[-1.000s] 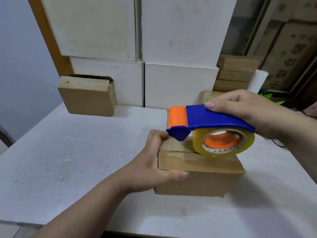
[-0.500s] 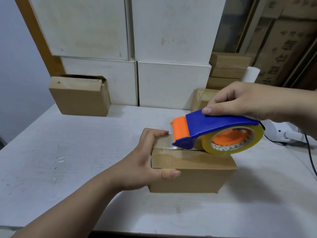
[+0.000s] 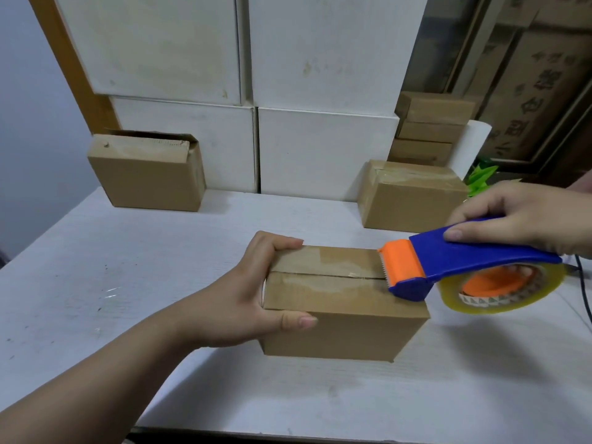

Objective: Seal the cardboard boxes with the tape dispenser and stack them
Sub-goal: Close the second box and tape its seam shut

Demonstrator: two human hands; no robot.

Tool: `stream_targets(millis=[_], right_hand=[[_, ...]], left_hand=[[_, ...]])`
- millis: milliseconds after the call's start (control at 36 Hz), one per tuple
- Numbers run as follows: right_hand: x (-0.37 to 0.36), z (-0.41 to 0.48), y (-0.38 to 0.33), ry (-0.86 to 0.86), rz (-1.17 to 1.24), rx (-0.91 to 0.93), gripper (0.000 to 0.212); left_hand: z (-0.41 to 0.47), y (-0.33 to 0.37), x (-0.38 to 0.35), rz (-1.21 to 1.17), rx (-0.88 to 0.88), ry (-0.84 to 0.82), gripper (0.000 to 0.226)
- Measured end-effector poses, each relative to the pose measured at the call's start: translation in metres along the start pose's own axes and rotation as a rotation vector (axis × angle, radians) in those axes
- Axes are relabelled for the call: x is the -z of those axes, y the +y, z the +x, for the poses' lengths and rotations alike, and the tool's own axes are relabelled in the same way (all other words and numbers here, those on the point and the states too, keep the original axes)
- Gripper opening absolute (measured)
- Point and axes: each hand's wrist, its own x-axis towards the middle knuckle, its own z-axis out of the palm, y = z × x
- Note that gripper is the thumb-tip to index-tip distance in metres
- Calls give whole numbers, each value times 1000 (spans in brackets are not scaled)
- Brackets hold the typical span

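Note:
A small cardboard box point(image 3: 346, 318) sits on the white table point(image 3: 160, 267) in front of me, its two top flaps closed. Clear tape covers the seam from the left end to the right end. My left hand point(image 3: 243, 302) grips the box's left end, fingers over the top and thumb on the front face. My right hand point(image 3: 525, 219) holds the blue and orange tape dispenser point(image 3: 458, 261) by its blue handle. Its orange toothed head rests on the box top at the right end of the seam. The clear tape roll hangs beyond the box's right edge.
A taped cardboard box point(image 3: 410, 197) stands at the back right of the table. Another cardboard box point(image 3: 147, 174) with a raised flap stands at the back left. White boxes point(image 3: 323, 152) are stacked along the rear, with brown boxes point(image 3: 432, 129) and a black cable point(image 3: 583, 283) at the right.
My right hand has drawn the dispenser rightward along the seam, from the box's left end to its right end, laying tape. My left hand kept its hold on the box.

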Motion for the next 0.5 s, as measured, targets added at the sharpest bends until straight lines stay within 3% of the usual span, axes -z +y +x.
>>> stream_targets(millis=[111, 250, 361, 444, 500], right_hand=[[-4, 1, 1, 23, -4, -5, 82], [-18, 5, -6, 99, 46, -2, 43], [-26, 8, -9, 130, 69, -6, 47], [-28, 10, -10, 132, 80, -5, 49], [-28, 10, -10, 130, 87, -9, 48]], left_hand=[[-2, 6, 15, 135, 1, -40, 87], [0, 23, 47, 374, 41, -161, 82], [8, 50, 57, 659, 179, -299, 87], [22, 73, 39, 882, 119, -289, 96], [32, 81, 18, 880, 70, -302, 108]])
